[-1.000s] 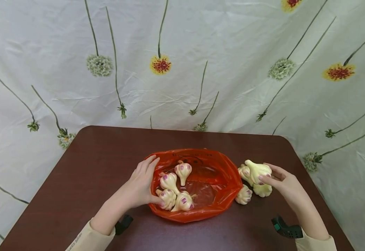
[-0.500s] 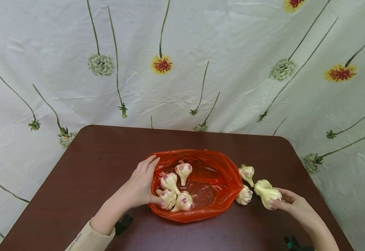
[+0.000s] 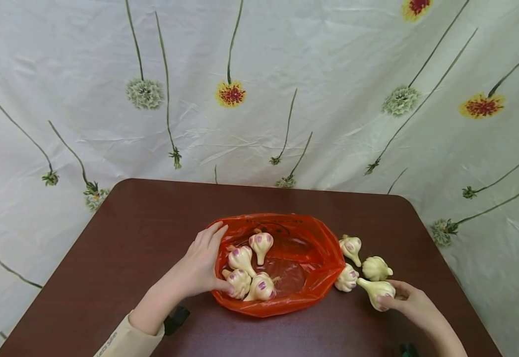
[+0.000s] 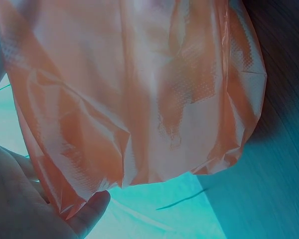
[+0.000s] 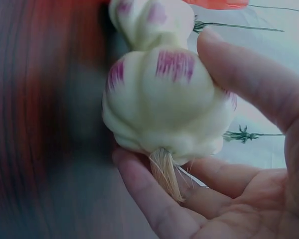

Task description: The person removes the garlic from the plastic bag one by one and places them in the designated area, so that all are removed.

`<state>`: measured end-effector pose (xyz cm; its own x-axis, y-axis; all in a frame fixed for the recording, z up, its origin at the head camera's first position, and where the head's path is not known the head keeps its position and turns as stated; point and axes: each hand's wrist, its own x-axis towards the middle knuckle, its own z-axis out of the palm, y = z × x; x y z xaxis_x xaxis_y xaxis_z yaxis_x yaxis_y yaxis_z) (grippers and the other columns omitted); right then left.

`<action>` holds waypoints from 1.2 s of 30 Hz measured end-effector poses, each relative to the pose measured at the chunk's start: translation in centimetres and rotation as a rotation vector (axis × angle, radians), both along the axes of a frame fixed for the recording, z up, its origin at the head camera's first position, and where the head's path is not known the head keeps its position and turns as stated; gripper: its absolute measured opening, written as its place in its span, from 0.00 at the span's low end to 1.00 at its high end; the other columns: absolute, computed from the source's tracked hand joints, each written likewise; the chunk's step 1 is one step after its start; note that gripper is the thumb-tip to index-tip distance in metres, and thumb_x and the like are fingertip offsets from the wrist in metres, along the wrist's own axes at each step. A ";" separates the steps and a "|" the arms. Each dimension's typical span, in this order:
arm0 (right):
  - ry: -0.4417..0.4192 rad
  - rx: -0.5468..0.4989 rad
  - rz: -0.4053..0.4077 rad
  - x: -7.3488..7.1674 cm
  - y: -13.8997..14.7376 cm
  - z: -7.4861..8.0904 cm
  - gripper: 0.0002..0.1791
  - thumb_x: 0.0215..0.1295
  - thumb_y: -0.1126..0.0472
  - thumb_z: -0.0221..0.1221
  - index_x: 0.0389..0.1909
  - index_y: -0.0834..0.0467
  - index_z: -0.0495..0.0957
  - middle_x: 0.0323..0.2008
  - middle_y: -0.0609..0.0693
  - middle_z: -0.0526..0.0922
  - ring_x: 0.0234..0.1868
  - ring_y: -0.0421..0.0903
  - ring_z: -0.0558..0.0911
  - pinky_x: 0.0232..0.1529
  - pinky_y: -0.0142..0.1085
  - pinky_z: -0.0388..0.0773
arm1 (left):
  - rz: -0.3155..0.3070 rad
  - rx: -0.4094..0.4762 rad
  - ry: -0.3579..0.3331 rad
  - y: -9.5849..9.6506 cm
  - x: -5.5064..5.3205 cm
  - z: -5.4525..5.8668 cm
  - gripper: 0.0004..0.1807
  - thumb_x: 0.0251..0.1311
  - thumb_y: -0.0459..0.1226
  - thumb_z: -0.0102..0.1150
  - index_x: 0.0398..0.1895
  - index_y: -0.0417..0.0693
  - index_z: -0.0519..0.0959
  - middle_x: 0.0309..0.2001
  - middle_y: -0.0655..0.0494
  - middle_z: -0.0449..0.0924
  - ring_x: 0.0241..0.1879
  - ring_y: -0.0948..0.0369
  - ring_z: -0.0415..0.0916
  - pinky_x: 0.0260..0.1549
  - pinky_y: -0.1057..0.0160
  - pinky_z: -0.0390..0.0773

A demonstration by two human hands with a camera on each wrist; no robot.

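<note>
My left hand grips the left rim of a red plastic bag, which stands wide with its mouth up. Several garlic bulbs lie inside, gathered at the left. The left wrist view shows the thumb and fingers at the bag's edge. Right of the bag, my right hand holds a garlic bulb between thumb and fingers, its stem pointing left toward the bag. In the right wrist view, that bulb shows purple marks and a tuft of dry roots.
Three other bulbs lie on the dark brown table: one at the back, one against the bag's right side, and a paler one just behind the held bulb. A flowered cloth hangs behind the table.
My right hand has carried its garlic bulb from above the other bulbs down toward the table's front, then slightly left. The bulbs beneath are uncovered. My left hand and the bag keep their place.
</note>
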<state>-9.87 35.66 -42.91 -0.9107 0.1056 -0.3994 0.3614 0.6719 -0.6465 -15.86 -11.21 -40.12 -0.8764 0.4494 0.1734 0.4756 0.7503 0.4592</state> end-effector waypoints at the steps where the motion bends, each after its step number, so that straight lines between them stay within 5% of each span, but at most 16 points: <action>1: 0.009 0.009 0.000 0.0 -0.1 -0.1 0.41 0.62 0.51 0.66 0.65 0.76 0.64 0.42 0.53 0.84 0.40 0.40 0.79 0.40 0.35 0.75 | 0.000 0.000 0.000 0.0 0.0 0.0 0.69 0.27 0.52 0.85 0.72 0.31 0.55 0.72 0.33 0.54 0.69 0.37 0.54 0.62 0.32 0.62; 9: 0.032 0.076 0.009 -0.3 -0.4 -0.5 0.42 0.61 0.49 0.66 0.63 0.78 0.65 0.47 0.62 0.84 0.44 0.46 0.81 0.40 0.37 0.76 | -0.004 0.004 0.006 0.0 0.0 -0.1 0.69 0.26 0.52 0.85 0.72 0.30 0.55 0.72 0.33 0.54 0.69 0.37 0.54 0.63 0.32 0.62; 18: 0.032 0.105 0.014 -0.3 -0.6 -0.5 0.43 0.61 0.47 0.65 0.65 0.74 0.65 0.39 0.53 0.85 0.42 0.43 0.81 0.42 0.38 0.76 | -0.009 0.014 0.011 0.0 0.1 -0.2 0.69 0.26 0.51 0.85 0.71 0.30 0.56 0.72 0.32 0.54 0.69 0.37 0.54 0.63 0.33 0.62; 25: 0.043 0.086 -0.009 0.0 -0.4 1.2 0.45 0.64 0.45 0.64 0.68 0.73 0.61 0.63 0.70 0.72 0.59 0.64 0.77 0.50 0.48 0.80 | -0.018 0.008 0.034 0.0 0.0 -0.1 0.68 0.26 0.51 0.85 0.71 0.30 0.56 0.71 0.32 0.54 0.68 0.37 0.55 0.63 0.34 0.63; 36: 0.135 0.152 0.001 0.0 -2.3 4.8 0.42 0.66 0.43 0.60 0.70 0.67 0.61 0.65 0.70 0.71 0.64 0.67 0.73 0.54 0.51 0.78 | -0.015 0.011 0.028 0.0 0.0 0.0 0.67 0.27 0.51 0.85 0.71 0.30 0.57 0.71 0.32 0.55 0.68 0.37 0.56 0.62 0.33 0.64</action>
<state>-9.86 33.39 -38.12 -0.9550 0.1544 -0.2531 0.2775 0.7660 -0.5799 -15.88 -11.22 -40.08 -0.8643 0.4601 0.2032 0.4995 0.7380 0.4537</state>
